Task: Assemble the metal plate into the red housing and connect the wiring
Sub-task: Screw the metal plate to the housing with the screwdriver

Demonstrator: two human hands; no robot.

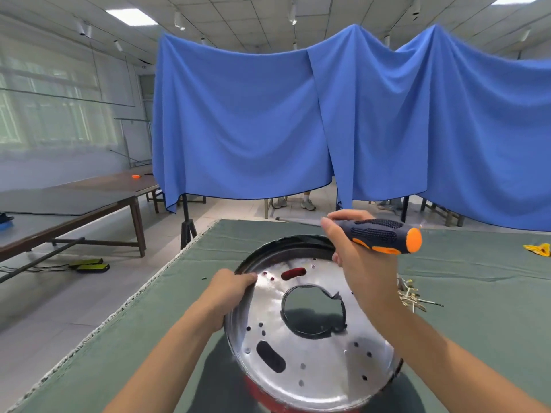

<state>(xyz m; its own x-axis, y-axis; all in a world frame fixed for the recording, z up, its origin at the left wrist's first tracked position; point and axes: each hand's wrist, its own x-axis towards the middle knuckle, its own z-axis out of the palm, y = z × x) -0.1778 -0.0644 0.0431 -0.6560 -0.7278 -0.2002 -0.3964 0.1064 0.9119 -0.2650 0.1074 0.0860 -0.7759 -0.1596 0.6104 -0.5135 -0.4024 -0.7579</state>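
1. Leftmost, a long brown table [89, 189] stands apart across the floor; a small orange object [136, 176] lies near its far end. Two yellow-and-black flat items [89, 265] lie on the tiled floor below it, with cables running off to the left.
2. Behind that, large windows [44, 108] fill the left wall, washed out by light.
3. The work table is covered by a green cloth [149, 338] with a frayed pale edge along its left side.
4. Left hand [229, 290]: fingers curled over the left rim of the metal plate [313, 362], thumb on the shiny face, gripping it.
5. The metal plate is round, silvery, with a large irregular centre hole, two oblong slots and many small holes. It sits tilted over the red housing [262, 396], of which only a red strip shows under the near edge and through the upper slot. Whether it is fully seated I cannot tell.
6. Right hand [357, 263] hovers over the plate's upper right, hiding that part of the rim. Its fingers are wrapped round a screwdriver [384, 235] with a black-and-orange handle, the shaft pointing left.
7. Just right of the plate, a bundle of pale wires [411, 295] with terminals lies on the cloth, partly behind the right forearm.
8. Far right on the cloth, well apart, a yellow scrap [538, 249].
9. Across the back, a blue drape [268, 120] hangs from stands; shoes of a person [298, 203] show under its hem. Ceiling is tiled with panel lights.
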